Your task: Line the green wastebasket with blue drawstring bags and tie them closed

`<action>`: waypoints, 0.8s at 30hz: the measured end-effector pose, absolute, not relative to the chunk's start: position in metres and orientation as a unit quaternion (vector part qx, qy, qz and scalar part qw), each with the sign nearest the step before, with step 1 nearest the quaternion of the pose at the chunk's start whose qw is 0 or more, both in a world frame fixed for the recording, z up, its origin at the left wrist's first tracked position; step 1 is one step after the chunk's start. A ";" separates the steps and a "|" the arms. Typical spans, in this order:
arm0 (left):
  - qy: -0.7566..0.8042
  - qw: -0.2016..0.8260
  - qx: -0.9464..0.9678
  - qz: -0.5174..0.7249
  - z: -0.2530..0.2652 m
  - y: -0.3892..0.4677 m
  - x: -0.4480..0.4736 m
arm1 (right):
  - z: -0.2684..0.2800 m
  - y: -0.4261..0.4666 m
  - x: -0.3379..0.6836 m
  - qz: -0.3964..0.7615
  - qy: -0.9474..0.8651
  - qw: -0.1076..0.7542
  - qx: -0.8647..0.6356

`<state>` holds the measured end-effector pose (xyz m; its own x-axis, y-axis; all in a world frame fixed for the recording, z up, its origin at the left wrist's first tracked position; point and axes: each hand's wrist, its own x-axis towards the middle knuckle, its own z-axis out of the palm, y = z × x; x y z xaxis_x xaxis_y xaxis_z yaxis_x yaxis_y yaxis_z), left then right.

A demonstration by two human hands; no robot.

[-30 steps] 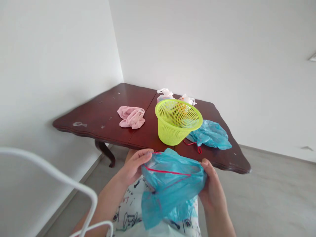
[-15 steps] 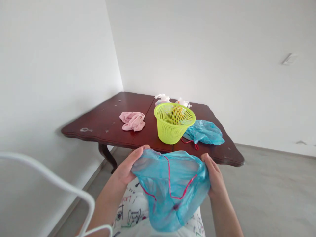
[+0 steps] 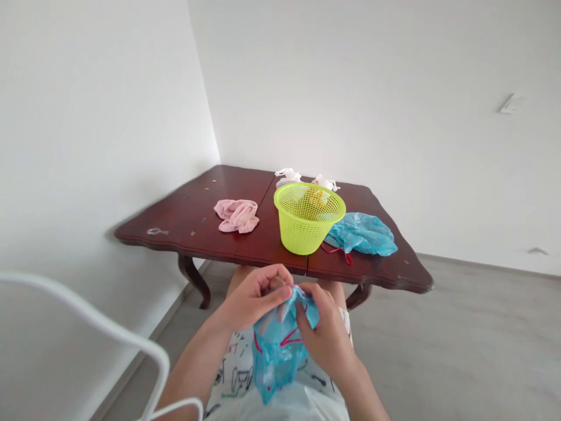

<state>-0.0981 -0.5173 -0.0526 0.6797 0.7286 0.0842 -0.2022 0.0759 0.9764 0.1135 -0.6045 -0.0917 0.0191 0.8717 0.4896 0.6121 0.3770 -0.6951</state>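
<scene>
A thin blue plastic bag [image 3: 278,356] with a red drawstring hangs over my lap, its top edge bunched between both hands. My left hand [image 3: 258,295] pinches the gathered edge between thumb and fingers. Close beside it, my right hand [image 3: 324,324] grips the same bunched top from the right. Beyond the hands, a yellow-green mesh basket [image 3: 302,234] stands upright on the dark red wooden table [image 3: 175,219]. Right of the basket lies a second blue plastic bag [image 3: 363,235] with a red drawstring. A crumpled pink cloth [image 3: 237,216] rests left of the basket.
Two white plastic bags, one at the back [image 3: 288,176] and one [image 3: 325,182] holding something yellow, sit behind the basket. A white cable [image 3: 100,321] curves across the lower left. White walls [image 3: 372,88] stand behind and left of the table.
My hands have come together from the bag's two sides. The bag's mouth, held spread wide before, is now bunched between them. The things on the table have stayed put.
</scene>
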 end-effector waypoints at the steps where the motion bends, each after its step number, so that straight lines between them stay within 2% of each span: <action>1: 0.220 0.691 0.600 0.339 -0.050 -0.518 -0.099 | -0.094 -0.601 0.116 0.140 -0.697 0.452 -0.538; 8: 0.276 0.632 0.650 0.319 -0.050 -0.512 -0.138 | -0.109 -0.596 0.201 0.138 -0.654 0.464 -0.581; 12: 0.316 0.511 0.751 0.272 -0.057 -0.515 -0.162 | -0.110 -0.609 0.247 0.182 -0.649 0.436 -0.596; 17: 0.386 0.357 0.838 0.146 -0.066 -0.523 -0.168 | -0.120 -0.628 0.279 0.223 -0.655 0.395 -0.604; 21: 0.453 0.288 0.822 0.192 -0.078 -0.511 -0.172 | -0.113 -0.644 0.293 0.252 -0.647 0.366 -0.620; 24: 0.473 0.298 0.786 0.264 -0.074 -0.503 -0.178 | -0.090 -0.665 0.295 0.230 -0.659 0.376 -0.609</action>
